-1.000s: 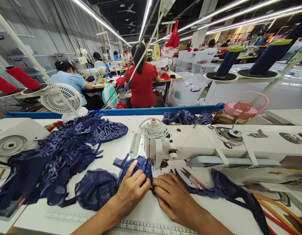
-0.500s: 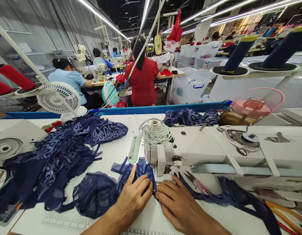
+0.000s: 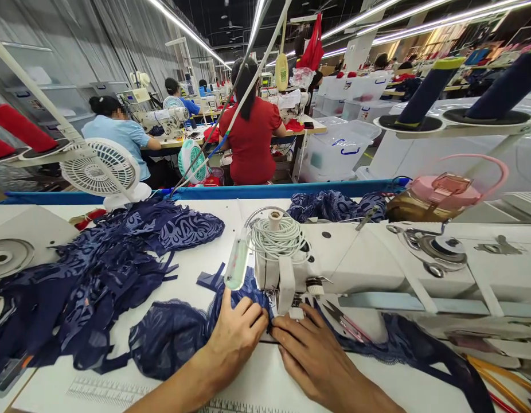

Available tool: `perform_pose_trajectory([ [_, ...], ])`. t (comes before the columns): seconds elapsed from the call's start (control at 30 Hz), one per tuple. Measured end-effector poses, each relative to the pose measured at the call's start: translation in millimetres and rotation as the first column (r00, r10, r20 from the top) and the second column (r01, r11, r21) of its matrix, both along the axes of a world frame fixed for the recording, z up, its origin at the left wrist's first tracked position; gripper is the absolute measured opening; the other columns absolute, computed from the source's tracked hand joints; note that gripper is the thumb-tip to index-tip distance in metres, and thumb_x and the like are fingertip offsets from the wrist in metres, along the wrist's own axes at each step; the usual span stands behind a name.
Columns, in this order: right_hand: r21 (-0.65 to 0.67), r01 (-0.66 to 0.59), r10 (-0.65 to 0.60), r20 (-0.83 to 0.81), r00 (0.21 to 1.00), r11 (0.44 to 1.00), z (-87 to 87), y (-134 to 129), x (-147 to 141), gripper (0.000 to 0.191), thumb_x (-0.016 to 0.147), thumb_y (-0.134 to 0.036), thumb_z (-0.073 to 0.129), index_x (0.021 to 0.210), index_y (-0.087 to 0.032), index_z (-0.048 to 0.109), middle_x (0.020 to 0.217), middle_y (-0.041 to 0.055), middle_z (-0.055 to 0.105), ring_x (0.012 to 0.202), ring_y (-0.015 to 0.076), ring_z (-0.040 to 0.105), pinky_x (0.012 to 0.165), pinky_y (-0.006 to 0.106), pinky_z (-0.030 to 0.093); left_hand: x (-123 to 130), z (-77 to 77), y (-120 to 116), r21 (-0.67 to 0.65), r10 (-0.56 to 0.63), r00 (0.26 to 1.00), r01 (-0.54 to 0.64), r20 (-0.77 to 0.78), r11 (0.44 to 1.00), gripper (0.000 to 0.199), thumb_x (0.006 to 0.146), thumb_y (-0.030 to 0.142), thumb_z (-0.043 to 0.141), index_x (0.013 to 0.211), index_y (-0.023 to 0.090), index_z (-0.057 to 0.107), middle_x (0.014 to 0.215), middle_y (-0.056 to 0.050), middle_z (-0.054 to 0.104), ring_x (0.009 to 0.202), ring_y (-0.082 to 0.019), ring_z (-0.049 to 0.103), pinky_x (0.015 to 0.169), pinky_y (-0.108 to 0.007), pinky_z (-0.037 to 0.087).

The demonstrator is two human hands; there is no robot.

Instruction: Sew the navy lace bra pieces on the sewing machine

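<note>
A navy lace bra [image 3: 166, 338] lies at the front of a white sewing machine [image 3: 334, 252], one cup flat on the table and another part bunched by the needle. My left hand [image 3: 237, 330] is closed on the bunched lace left of the needle, its index finger stretched towards the lit pale-green lamp [image 3: 236, 267]. My right hand [image 3: 311, 350] is closed, its fingertips at the fabric edge just in front of the presser foot. The fabric under both hands is largely hidden. A navy strip of the garment [image 3: 398, 341] trails off to the right, past pink-handled scissors [image 3: 349, 324].
A pile of navy lace pieces [image 3: 93, 287] covers the table's left. More navy lace [image 3: 334, 206] sits behind the machine, beside a pink-lidded jug [image 3: 441, 192]. A clear ruler [image 3: 106, 390] lies at the front edge. A white fan [image 3: 100, 166] stands back left; co-workers sit beyond.
My right fingertips have shifted slightly left and up, nearer the needle. My left hand has moved slightly left over the lace. The view has tilted a little.
</note>
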State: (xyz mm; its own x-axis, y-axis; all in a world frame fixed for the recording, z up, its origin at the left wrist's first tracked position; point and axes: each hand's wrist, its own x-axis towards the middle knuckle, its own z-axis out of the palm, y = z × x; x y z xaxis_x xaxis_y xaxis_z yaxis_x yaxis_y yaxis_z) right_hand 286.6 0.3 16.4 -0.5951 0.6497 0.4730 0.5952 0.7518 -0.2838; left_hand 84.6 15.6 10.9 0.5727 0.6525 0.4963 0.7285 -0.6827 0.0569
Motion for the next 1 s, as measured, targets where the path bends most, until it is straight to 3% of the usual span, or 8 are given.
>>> perform_pose_trajectory([
  [0.1, 0.013, -0.01, 0.01, 0.009, 1.0, 1.0, 2.3, 1.0, 0.6, 0.025, 0.092, -0.014, 0.046, 0.11, -0.021, 0.061, 0.106, 0.0016, 0.069, 0.09, 0.0167, 0.061, 0.106, 0.041, 0.027, -0.6, -1.4, 0.4, -0.03, 0.012, 1.0, -0.011, 0.02, 0.999, 0.03, 0.091, 0.005, 0.039, 0.103, 0.02, 0.062, 0.087, -0.002, 0.067, 0.085, -0.019, 0.058, 0.111, -0.064, 0.018],
  [0.27, 0.018, 0.011, -0.011, 0.01, 1.0, 1.0, 1.8, 4.9, 1.6, 0.03, 0.092, -0.015, 0.047, 0.119, -0.022, 0.06, 0.103, 0.0027, 0.07, 0.092, 0.0185, 0.063, 0.105, 0.043, 0.029, -0.1, 1.1, 8.3, 0.055, -0.02, 0.999, 0.023, -0.046, 0.998, 0.026, 0.089, 0.003, 0.043, 0.103, 0.016, 0.061, 0.087, -0.003, 0.067, 0.085, -0.019, 0.059, 0.11, -0.067, 0.016],
  [0.4, 0.007, 0.037, -0.038, 0.043, 0.998, 0.999, -2.7, 6.4, 0.0, 0.035, 0.092, -0.018, 0.048, 0.126, -0.022, 0.056, 0.106, 0.0043, 0.07, 0.098, 0.0201, 0.063, 0.107, 0.045, 0.031, 4.7, 5.7, 14.6, 0.051, -0.004, 0.998, 0.007, -0.062, 0.999, 0.028, 0.089, 0.0, 0.04, 0.096, 0.017, 0.06, 0.085, -0.003, 0.066, 0.081, -0.018, 0.058, 0.107, -0.062, 0.026],
  [0.53, 0.019, 0.045, -0.046, 0.058, 0.997, 0.999, -3.2, 5.4, -2.7, 0.037, 0.093, -0.019, 0.046, 0.129, -0.021, 0.055, 0.108, 0.0056, 0.07, 0.104, 0.0203, 0.062, 0.109, 0.046, 0.029, 12.6, -4.6, 10.8, 0.109, 0.035, 0.997, -0.027, -0.068, 0.994, 0.023, 0.089, 0.003, 0.041, 0.088, 0.016, 0.06, 0.088, -0.006, 0.064, 0.084, -0.021, 0.057, 0.103, -0.057, 0.033],
  [0.63, 0.084, 0.048, -0.053, 0.057, 0.997, 0.995, 0.9, 5.3, -0.2, 0.034, 0.094, -0.02, 0.045, 0.125, -0.02, 0.058, 0.106, 0.0059, 0.07, 0.102, 0.0192, 0.062, 0.108, 0.044, 0.032, 10.1, -14.6, 9.2, 0.057, 0.065, 0.996, -0.062, -0.056, 0.996, 0.023, 0.089, 0.004, 0.043, 0.095, 0.017, 0.06, 0.088, -0.005, 0.062, 0.084, -0.02, 0.055, 0.105, -0.054, 0.033],
  [0.83, 0.278, 0.252, -0.299, 0.14, 0.944, 0.927, -1.5, -1.9, 12.6, 0.032, 0.098, -0.028, 0.041, 0.11, -0.012, 0.066, 0.111, 0.0134, 0.069, 0.108, 0.0262, 0.06, 0.106, 0.046, 0.036, -8.0, -7.3, 14.0, -0.086, 0.072, 0.993, -0.081, -0.098, 0.993, 0.025, 0.085, 0.004, 0.049, 0.096, 0.022, 0.061, 0.088, -0.001, 0.059, 0.086, -0.019, 0.053, 0.102, -0.054, 0.037],
  [1.0, 0.363, 0.274, -0.347, 0.155, 0.925, 0.891, -19.4, -32.9, 12.2, 0.042, 0.099, -0.036, 0.034, 0.11, -0.011, 0.065, 0.097, 0.0129, 0.072, 0.096, 0.0274, 0.064, 0.1, 0.047, 0.04, -3.5, -10.3, 2.9, 0.029, 0.032, 0.995, -0.03, -0.093, 0.999, 0.021, 0.094, 0.01, 0.043, 0.104, 0.019, 0.06, 0.091, -0.003, 0.06, 0.088, -0.019, 0.055, 0.109, -0.059, 0.029],
])
